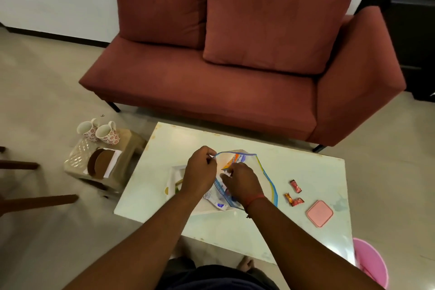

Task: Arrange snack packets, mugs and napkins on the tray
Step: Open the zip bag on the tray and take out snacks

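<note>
Both hands (pixel 200 169) at zip bag (pixel 259 172), tray (pixel 174 172) prob. beneath

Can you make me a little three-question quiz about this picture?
1. True or false: the two floral mugs already stand on the tray.
2. How many red candy wrappers lie loose on the table?
3. Which hand reaches into the zip bag: A left hand, B right hand?

Key: 1 false, they stand on the stool beside the table. 2 three. 3 B; the left hand pinches the bag's rim.
</note>
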Demonstrator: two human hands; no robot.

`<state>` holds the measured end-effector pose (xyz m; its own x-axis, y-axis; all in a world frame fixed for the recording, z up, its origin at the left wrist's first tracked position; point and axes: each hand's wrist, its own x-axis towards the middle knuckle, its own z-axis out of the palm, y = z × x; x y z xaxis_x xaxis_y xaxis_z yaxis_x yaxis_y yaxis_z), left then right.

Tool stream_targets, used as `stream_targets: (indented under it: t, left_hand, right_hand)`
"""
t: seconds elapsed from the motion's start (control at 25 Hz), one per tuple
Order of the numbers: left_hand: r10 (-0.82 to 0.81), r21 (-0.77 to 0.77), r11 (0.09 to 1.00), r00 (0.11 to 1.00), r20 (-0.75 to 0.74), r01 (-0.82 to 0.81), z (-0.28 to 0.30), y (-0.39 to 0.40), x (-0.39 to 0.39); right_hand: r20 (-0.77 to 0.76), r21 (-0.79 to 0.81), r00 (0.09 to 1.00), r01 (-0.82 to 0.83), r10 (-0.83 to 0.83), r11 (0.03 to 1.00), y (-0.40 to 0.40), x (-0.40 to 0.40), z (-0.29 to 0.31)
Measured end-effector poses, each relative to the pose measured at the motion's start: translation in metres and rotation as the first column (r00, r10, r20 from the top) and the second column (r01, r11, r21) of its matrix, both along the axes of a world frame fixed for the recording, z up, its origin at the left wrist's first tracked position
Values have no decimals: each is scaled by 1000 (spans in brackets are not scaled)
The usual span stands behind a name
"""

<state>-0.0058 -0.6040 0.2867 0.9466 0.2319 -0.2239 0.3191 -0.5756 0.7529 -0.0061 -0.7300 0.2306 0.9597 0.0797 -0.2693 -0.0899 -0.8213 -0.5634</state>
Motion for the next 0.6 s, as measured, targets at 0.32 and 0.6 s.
stream_targets:
  t: [0.32, 0.6]
  left_hand:
    - [142, -39, 988, 978, -149, -150, -46, 74, 21]
    - [233, -102, 958, 933, -276, -269, -81, 175, 21]
  right_hand:
    - [366, 487, 834, 206, -412, 849, 4, -14, 83]
    - [11, 548, 508, 717, -861, 430, 32, 23, -27]
